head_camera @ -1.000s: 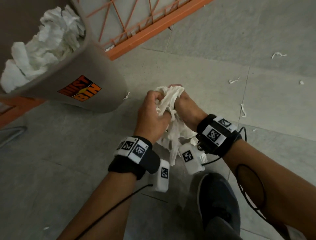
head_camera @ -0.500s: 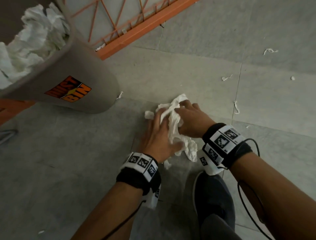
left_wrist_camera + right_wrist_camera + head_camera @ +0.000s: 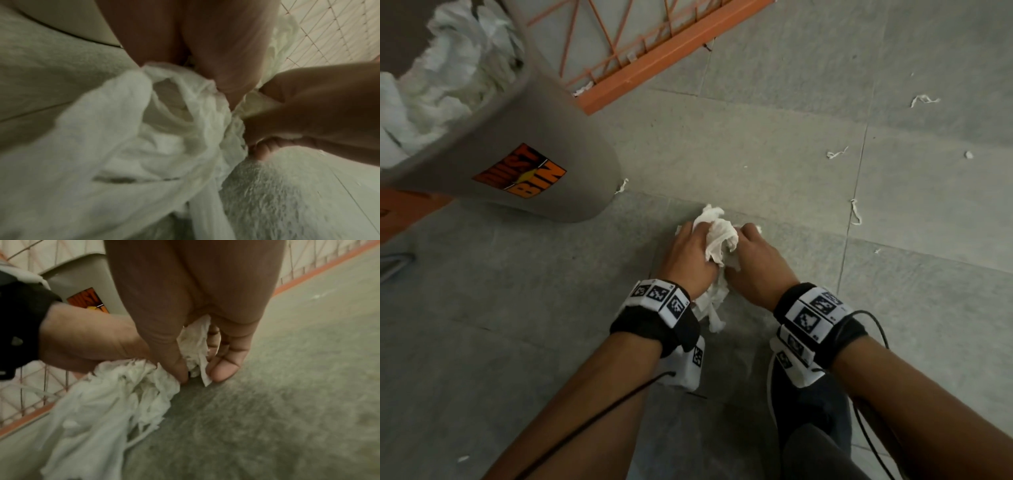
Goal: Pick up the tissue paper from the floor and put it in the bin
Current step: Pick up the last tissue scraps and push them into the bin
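A crumpled wad of white tissue paper [image 3: 719,240] lies low over the grey floor between both hands. My left hand [image 3: 690,255] grips its left side, and my right hand [image 3: 755,260] closes on its right side with fingertips down at the floor. In the right wrist view the thumb and fingers pinch tissue paper [image 3: 193,345], and more of it trails under the left hand [image 3: 86,340]. The left wrist view is filled with bunched tissue paper [image 3: 123,146]. The grey bin [image 3: 541,150] marked DUST BIN stands at the upper left, heaped with white tissue.
An orange metal grille [image 3: 640,58] runs along the floor behind the bin. Small tissue scraps [image 3: 856,212] are scattered over the tiles to the right. My dark shoe [image 3: 815,404] stands just below the right wrist. A scrap [image 3: 621,186] lies by the bin's base.
Both hands have gone down from a raised position to the floor with the tissue wad, gathering it tighter. The view has shifted slightly, with the bin staying at upper left.
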{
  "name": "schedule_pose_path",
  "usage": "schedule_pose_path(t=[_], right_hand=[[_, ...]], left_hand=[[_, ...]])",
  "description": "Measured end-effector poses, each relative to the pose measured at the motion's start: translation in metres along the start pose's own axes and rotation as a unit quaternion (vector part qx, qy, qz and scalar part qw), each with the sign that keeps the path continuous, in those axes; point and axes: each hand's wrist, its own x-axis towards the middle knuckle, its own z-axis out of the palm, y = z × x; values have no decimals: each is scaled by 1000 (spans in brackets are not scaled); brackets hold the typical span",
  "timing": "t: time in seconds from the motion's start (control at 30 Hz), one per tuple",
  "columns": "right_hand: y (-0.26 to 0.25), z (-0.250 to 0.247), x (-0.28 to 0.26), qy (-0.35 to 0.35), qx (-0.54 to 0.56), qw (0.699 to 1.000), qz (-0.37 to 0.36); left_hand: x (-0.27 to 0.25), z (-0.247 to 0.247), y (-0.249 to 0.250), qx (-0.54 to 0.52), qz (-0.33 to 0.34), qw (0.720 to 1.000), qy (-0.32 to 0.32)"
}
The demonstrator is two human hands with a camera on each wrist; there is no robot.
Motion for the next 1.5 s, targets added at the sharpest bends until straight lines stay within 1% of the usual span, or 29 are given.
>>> schedule_pose_path(t=[0.1, 0.17, 0.2, 0.23, 0.3, 0.33, 0.4, 0.43, 0.5, 0.53, 0.6, 0.7, 0.83, 0.9, 0.97, 1.03, 1.1, 1.13, 1.2, 1.27, 1.3, 1.37, 1.4, 1.43, 1.5], right_hand=[[-2, 5, 7, -25, 66, 998, 4], [-4, 6, 4, -57, 111, 992, 12], [-7, 8, 0, -71, 112, 991, 9], [-9, 8, -4, -78, 90, 993, 3], [-15, 14, -9, -79, 15, 997, -11], [-18, 18, -10, -70, -14, 997, -17], [-23, 23, -8, -29, -28, 999, -31], [-24, 24, -6, -5, -9, 999, -37], [-31, 16, 1, 21, 75, 996, -42], [-34, 10, 4, 24, 115, 992, -49], [-43, -7, 9, 35, 144, 985, -90], [-63, -37, 17, 67, 187, 967, -159], [-111, -84, 21, 87, 230, 944, -218], [-142, -110, 18, 89, 255, 933, -237], [-173, -133, 14, 79, 287, 915, -273], [-203, -154, 13, 51, 324, 892, -310], [-232, -169, 18, 11, 342, 883, -322], [-245, -175, 23, -7, 341, 883, -323], [-265, -181, 35, -52, 302, 894, -326], [-280, -185, 44, -93, 237, 916, -309], [-287, -184, 47, -92, 186, 933, -294], [-295, -179, 56, -48, 26, 962, -269], [-297, -176, 61, -25, -74, 962, -261], [-299, -171, 63, -14, -173, 952, -253], [-302, -158, 70, -10, -325, 915, -240]], left_hand=[[1, 2, -5, 6, -32, 999, 19], [-5, 3, -12, 10, -29, 999, 30], [-7, 2, -15, 13, -22, 999, 33], [-8, 2, -16, 12, -19, 999, 36], [-7, -1, -17, 6, -29, 999, 41], [-5, -3, -16, -2, -31, 999, 43], [-5, -7, -15, -45, -47, 997, 45], [-6, -8, -15, -66, -54, 995, 50], [-8, -12, -15, -91, -52, 992, 69], [-10, -15, -14, -103, -37, 991, 82], [-15, -28, -5, -129, 4, 986, 105], [-25, -60, 13, -170, 40, 976, 129], [-49, -118, 46, -278, 65, 941, 184], [-62, -152, 65, -307, 94, 923, 210], [-74, -184, 82, -297, 138, 911, 249], [-81, -214, 91, -282, 171, 893, 305], [-82, -244, 93, -283, 192, 872, 349], [-80, -258, 91, -276, 195, 868, 363], [-68, -284, 74, -221, 172, 879, 385], [-51, -300, 53, -137, 129, 905, 383], [-45, -305, 43, -87, 106, 917, 376], [-27, -307, 20, 39, 47, 943, 327], [-20, -307, 10, 103, 25, 950, 294], [-19, -306, 6, 152, 9, 956, 253], [-27, -305, 8, 189, 10, 970, 153]])
